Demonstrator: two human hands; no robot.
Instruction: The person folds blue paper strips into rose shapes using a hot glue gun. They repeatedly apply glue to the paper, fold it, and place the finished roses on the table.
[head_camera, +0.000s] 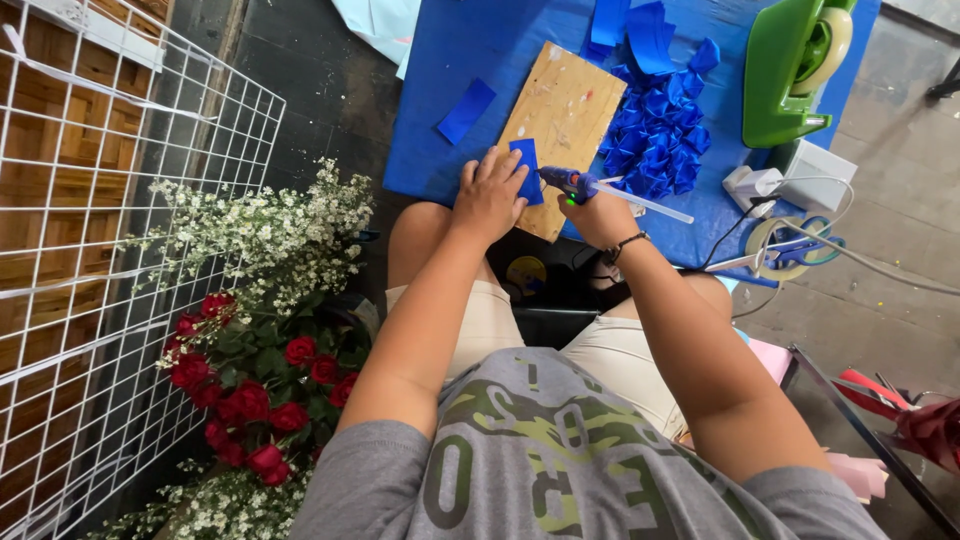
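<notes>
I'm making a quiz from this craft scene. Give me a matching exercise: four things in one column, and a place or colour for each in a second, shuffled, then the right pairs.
Things:
1. glue gun
2. blue strip
3. tape dispenser
4. roses

Place or colour:
A. green, far right on the blue sheet
B. in the right hand
C. red, beside the wire grid
D. under the left hand on the board

Pairs: 1-B, 2-D, 3-A, 4-C

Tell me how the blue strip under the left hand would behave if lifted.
The blue strip looks thin and flat on the board, so probably floppy and very light. The left hand pins it, suggesting it may slide easily. Its sheen hints at a slippery surface.
</notes>
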